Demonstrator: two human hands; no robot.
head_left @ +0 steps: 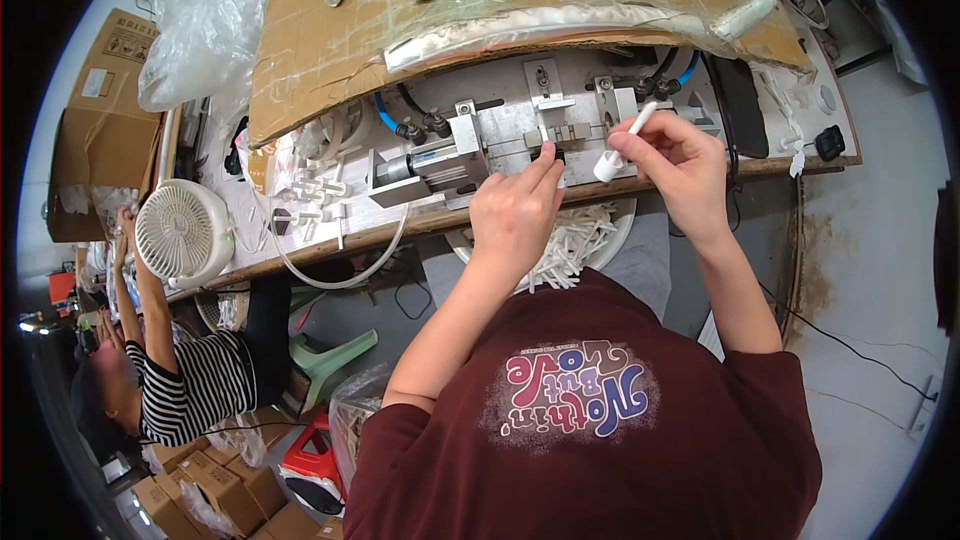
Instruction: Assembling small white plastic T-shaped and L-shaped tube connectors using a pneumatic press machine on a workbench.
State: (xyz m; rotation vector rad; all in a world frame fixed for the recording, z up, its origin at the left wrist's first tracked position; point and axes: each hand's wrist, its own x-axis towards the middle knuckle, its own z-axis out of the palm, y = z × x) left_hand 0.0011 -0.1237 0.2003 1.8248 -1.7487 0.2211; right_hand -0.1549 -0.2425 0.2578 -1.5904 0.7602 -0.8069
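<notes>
My left hand [515, 208] reaches to the metal press fixture [470, 140] on the bench, fingertips touching a small dark part at its central slot. My right hand [672, 155] pinches a white plastic stick with a wider cap end [622, 145], held tilted just right of the slot. Below my hands a round basin [620, 235] holds several more white plastic pieces.
A cardboard sheet [320, 50] with several white sticks lies above the fixture. A small white fan [183, 231] stands at the bench's left end, clear plastic bags [205, 25] behind it. Another person in a striped top [190, 390] sits lower left, near cardboard boxes [210, 500].
</notes>
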